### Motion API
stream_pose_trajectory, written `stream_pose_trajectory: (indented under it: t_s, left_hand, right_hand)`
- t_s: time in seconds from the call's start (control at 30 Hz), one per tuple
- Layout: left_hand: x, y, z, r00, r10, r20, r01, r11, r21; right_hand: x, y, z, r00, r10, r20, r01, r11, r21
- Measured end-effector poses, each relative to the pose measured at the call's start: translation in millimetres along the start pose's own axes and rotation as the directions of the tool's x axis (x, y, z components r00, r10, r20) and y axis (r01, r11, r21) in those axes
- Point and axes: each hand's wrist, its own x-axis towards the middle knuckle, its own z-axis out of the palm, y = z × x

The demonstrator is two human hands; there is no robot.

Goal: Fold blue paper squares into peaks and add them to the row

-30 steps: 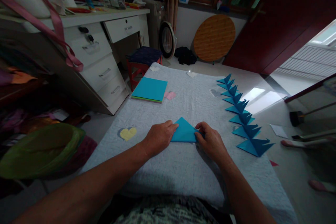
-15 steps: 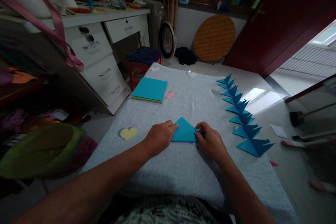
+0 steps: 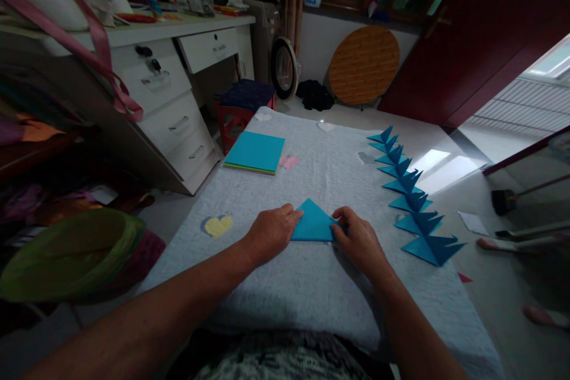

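A blue sheet of paper folded into a triangle (image 3: 313,222) lies on the cloth-covered table, its point facing away from me. My left hand (image 3: 276,227) presses on its left corner, fingers together and thumb on top. At the right corner, my right hand (image 3: 354,233) pinches the paper between thumb and curled fingers. Both corners are hidden under the hands. To the right stands a row of several folded blue paper cranes (image 3: 412,199). Beyond my left hand lies a stack of square paper (image 3: 255,152), blue on top with a green edge below.
The pale tablecloth (image 3: 320,291) carries heart patches. At left are a white desk with drawers (image 3: 171,122) and a green-lined bin (image 3: 71,255). A red stool (image 3: 244,98) stands past the far left corner. A round wooden board (image 3: 365,64) leans on the back wall.
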Motion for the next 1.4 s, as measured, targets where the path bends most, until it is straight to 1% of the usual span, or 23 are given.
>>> stream_pose_trajectory:
  t_s: [0.2,0.27,0.33,0.4,0.43,0.5,0.57,0.6,0.67,0.73,0.87,1.07,1.23,1.3,1.4]
  left_hand:
    - [-0.6,2.0,-3.1,1.0,-0.01,0.014,0.01,1.0,0.023]
    - [-1.3,3.6,-5.4,1.0,-0.011,0.019,0.01,0.999,0.05]
    - [-1.9,5.4,-7.6,1.0,-0.012,0.024,0.01,0.996,0.087]
    - [-2.4,7.2,-9.7,0.999,-0.016,0.027,0.013,0.993,0.121]
    - [-2.6,8.0,-10.7,0.999,-0.017,0.029,0.014,0.991,0.132]
    - [-3.1,9.3,-12.5,0.999,-0.02,0.028,0.015,0.989,0.147]
    - [-3.7,10.1,-13.7,1.0,-0.013,0.021,0.01,0.989,0.15]
    - [-4.0,10.2,-13.8,1.0,-0.009,0.016,0.006,0.989,0.15]
    - [-4.5,9.6,-13.3,1.0,0.0,0.002,0.0,0.989,0.15]
    - [-5.1,7.6,-11.7,1.0,0.015,-0.02,-0.012,0.989,0.15]
    - [-8.7,-1.5,-8.8,0.997,0.051,-0.056,-0.039,0.98,0.193]
    - [-23.4,-24.3,-10.3,0.997,0.059,-0.041,-0.044,0.953,0.298]
    - [-39.3,-39.9,-14.7,0.997,0.059,-0.058,-0.036,0.941,0.337]
    - [-46.0,-40.1,-15.1,0.992,0.105,-0.073,-0.076,0.942,0.326]
    - [-55.4,-33.5,-12.7,0.965,0.245,-0.094,-0.213,0.941,0.264]
  right_hand:
    - [0.6,2.9,2.5,1.0,0.004,0.001,-0.004,1.0,0.007]
    - [-0.3,3.8,4.1,0.999,-0.038,-0.034,0.037,0.999,-0.02]
    - [-2.2,3.4,5.8,0.985,-0.13,-0.114,0.117,0.987,-0.112]
    - [-4.9,0.7,7.9,0.95,-0.244,-0.193,0.198,0.953,-0.231]
    - [-6.3,-1.5,9.2,0.93,-0.302,-0.209,0.24,0.931,-0.275]
    - [-9.1,-7.4,12.9,0.89,-0.419,-0.177,0.356,0.884,-0.303]
    - [-11.4,-14.1,17.5,0.849,-0.521,-0.083,0.484,0.832,-0.272]
    - [-12.4,-17.2,19.9,0.838,-0.544,-0.037,0.518,0.817,-0.253]
    - [-13.9,-22.1,23.8,0.835,-0.549,0.026,0.54,0.809,-0.231]
    - [-15.0,-24.6,26.0,0.844,-0.534,0.057,0.531,0.815,-0.23]
    - [-16.5,-24.0,27.1,0.852,-0.516,0.086,0.52,0.818,-0.246]
    - [-18.3,-25.0,25.6,0.858,-0.497,0.129,0.512,0.811,-0.283]
    - [-23.6,-32.3,19.9,0.835,-0.509,0.209,0.55,0.775,-0.31]
    - [-25.8,-35.9,18.8,0.832,-0.504,0.233,0.555,0.769,-0.318]
    - [-27.9,-41.3,19.4,0.836,-0.482,0.262,0.547,0.767,-0.335]
